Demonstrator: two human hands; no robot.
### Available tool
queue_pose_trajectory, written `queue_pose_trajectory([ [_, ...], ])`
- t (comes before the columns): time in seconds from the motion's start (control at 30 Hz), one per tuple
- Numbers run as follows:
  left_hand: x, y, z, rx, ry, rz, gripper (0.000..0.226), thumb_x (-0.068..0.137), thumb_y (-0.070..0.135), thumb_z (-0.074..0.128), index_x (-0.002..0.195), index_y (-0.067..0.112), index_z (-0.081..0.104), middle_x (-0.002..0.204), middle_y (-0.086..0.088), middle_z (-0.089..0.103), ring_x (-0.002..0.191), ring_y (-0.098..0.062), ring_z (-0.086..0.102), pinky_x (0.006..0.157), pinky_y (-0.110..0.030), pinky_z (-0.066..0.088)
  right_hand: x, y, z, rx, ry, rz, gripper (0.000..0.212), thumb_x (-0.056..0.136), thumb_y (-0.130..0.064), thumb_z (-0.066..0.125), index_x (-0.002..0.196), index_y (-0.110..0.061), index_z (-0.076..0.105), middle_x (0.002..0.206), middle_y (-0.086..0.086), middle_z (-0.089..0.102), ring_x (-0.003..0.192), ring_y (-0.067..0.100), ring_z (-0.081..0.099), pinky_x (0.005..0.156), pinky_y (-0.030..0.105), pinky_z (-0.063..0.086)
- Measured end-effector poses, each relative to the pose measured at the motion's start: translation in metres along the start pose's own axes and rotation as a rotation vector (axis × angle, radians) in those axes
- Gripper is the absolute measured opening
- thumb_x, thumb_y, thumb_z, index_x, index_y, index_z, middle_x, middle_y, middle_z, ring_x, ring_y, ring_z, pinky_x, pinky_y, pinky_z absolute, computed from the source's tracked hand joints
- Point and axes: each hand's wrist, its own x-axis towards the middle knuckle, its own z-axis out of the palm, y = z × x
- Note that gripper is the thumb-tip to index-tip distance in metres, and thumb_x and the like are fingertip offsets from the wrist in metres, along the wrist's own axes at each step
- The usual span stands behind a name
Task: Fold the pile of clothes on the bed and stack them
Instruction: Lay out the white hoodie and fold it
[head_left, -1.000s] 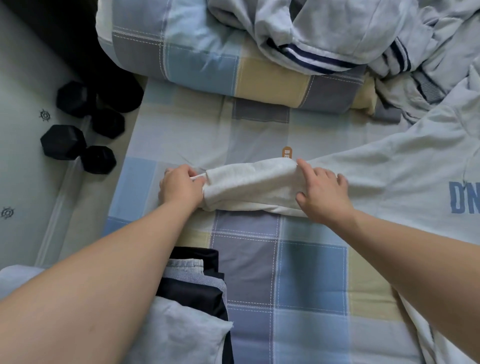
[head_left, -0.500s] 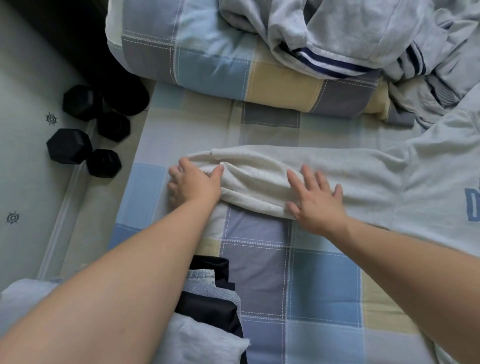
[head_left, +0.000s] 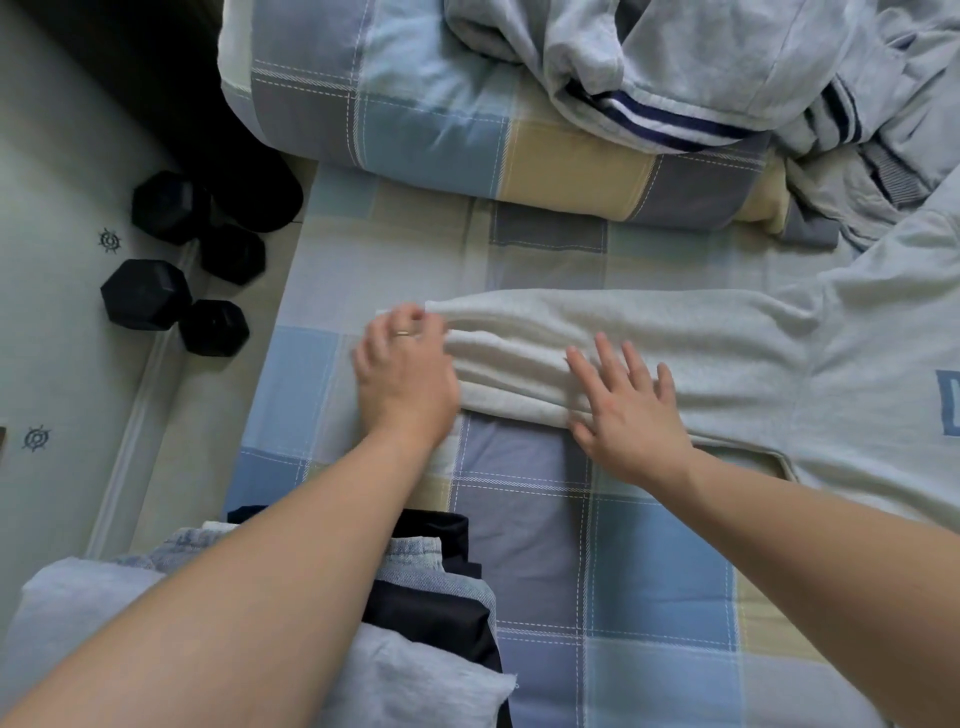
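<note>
**Pinning the sleeve (head_left: 675, 332) on the bed sheet (head_left: 649, 587)**

1. Appearance of the garment. The sweatshirt (head_left: 883, 332) was a pale grey-white knit with a soft, slightly nubbly surface. Part of a blue printed letter showed at the right edge of the view. The sleeve lay stretched out sideways from the shoulder seam. Several lengthwise ridges of gathered cloth ran along its near half.

2. State of the hands. The left hand (head_left: 405, 379) had its fingers curled over the cuff end of the sleeve and pinched it; the cuff itself was blurred. A ring (head_left: 402, 333) sat on one finger. The right hand (head_left: 631, 410) was released, palm down, with straight, spread fingers pressing on the near edge of the sleeve.

3. Position relative to the grip. The sleeve ran from the left hand's pinch rightward, passed under the right hand's fingers, and met the sweatshirt body well to the right of both hands. All of it lay flat on the checked bed sheet.

4. Surroundings. A stack of folded clothes (head_left: 431, 613) lay under the left forearm, on the near side of the pinch. A pile of unfolded clothes (head_left: 675, 57) lay beyond both hands, on a rolled checked quilt (head_left: 441, 130). Black dumbbells (head_left: 148, 296) stood on the floor (head_left: 52, 338), to the left of the left hand and off the bed.
</note>
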Motion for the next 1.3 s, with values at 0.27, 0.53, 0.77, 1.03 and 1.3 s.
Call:
queue_pose_trajectory([
  [0.27, -0.019, 0.024, 0.017, 0.331, -0.400, 0.301, 0.022, 0.093, 0.018, 0.053, 0.112, 0.029, 0.057, 0.120, 0.003, 0.061, 0.115, -0.025, 0.048, 0.085, -0.038, 0.029, -0.022, 0.019, -0.002, 0.048, -0.231, -0.140, 0.075, 0.097, -0.035, 0.049, 0.158, -0.036, 0.006, 0.168, -0.006, -0.003, 0.154, 0.022, 0.001, 0.121, 0.051, 0.011],
  [0.53, -0.062, 0.100, -0.013, 0.337, -0.416, 0.265, 0.036, 0.098, 0.042, 0.049, 0.126, 0.020, 0.051, 0.133, -0.006, 0.049, 0.120, -0.030, 0.044, 0.093, -0.042, 0.036, -0.091, 0.088, -0.024, 0.171, -0.164, 0.038, 0.075, 0.098, -0.038, 0.048, 0.159, -0.036, 0.005, 0.169, -0.003, -0.003, 0.155, 0.023, 0.002, 0.123, 0.045, 0.012],
  [0.77, -0.145, 0.214, 0.008, 0.125, -0.777, 0.308, 0.030, 0.100, 0.034, 0.045, 0.126, 0.022, 0.055, 0.133, -0.005, 0.051, 0.123, -0.028, 0.047, 0.096, -0.040, 0.041, -0.189, 0.238, -0.020, 0.155, -0.265, 0.230, 0.076, 0.097, -0.043, 0.050, 0.159, -0.034, 0.007, 0.168, -0.001, 0.006, 0.153, 0.024, 0.012, 0.120, 0.044, 0.024],
  [1.03, -0.292, 0.381, 0.055, -0.175, -0.905, 0.210, 0.020, 0.091, 0.040, 0.066, 0.091, 0.023, 0.055, 0.106, -0.006, 0.067, 0.102, -0.030, 0.062, 0.081, -0.035, 0.050, -0.321, 0.429, 0.040, 0.144, -0.414, 0.304, 0.079, 0.095, -0.046, 0.055, 0.159, -0.033, 0.011, 0.167, 0.001, 0.010, 0.151, 0.026, 0.017, 0.117, 0.048, 0.029],
  [1.3, -0.439, 0.443, 0.105, 0.156, -0.786, 0.051, 0.113, 0.074, 0.062, 0.076, 0.154, 0.036, 0.001, 0.164, 0.002, -0.016, 0.148, -0.037, 0.010, 0.108, -0.062, 0.030, -0.445, 0.496, 0.127, 0.113, -0.574, 0.241, 0.092, 0.089, -0.052, 0.063, 0.157, -0.040, 0.003, 0.166, -0.005, -0.007, 0.153, 0.024, -0.003, 0.116, 0.057, 0.028],
])
